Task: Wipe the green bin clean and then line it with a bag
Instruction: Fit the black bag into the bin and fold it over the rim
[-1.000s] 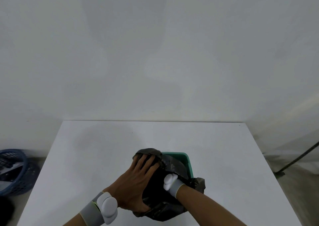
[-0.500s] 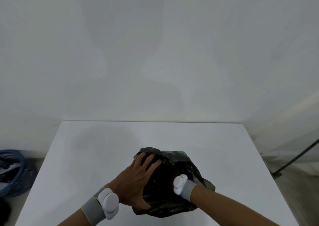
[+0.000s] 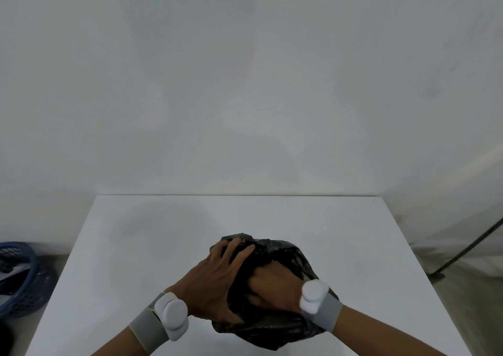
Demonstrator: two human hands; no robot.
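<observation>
A crumpled black bag [image 3: 283, 328] sits near the front middle of the white table [image 3: 163, 233] and fully covers the green bin, of which no green shows. My left hand [image 3: 212, 282] lies over the bag's left side. Its fingers spread to the far edge, the fingertips bend over it, and the thumb wraps the near side. My right hand [image 3: 272, 282] is sunk into the bag's dark opening. Only the back of that hand shows, because the plastic hides its fingers. Both wrists wear grey bands with white pods.
A blue plastic basket [image 3: 19, 282] stands on the floor left of the table. A dark slanted pole [image 3: 468, 249] with a foot rests on the floor at the right. A plain white wall rises behind the table's far edge.
The bag has been drawn over the bin's far-right green rim, which no longer shows. My right hand has moved right and come up, so its back now shows in the opening.
</observation>
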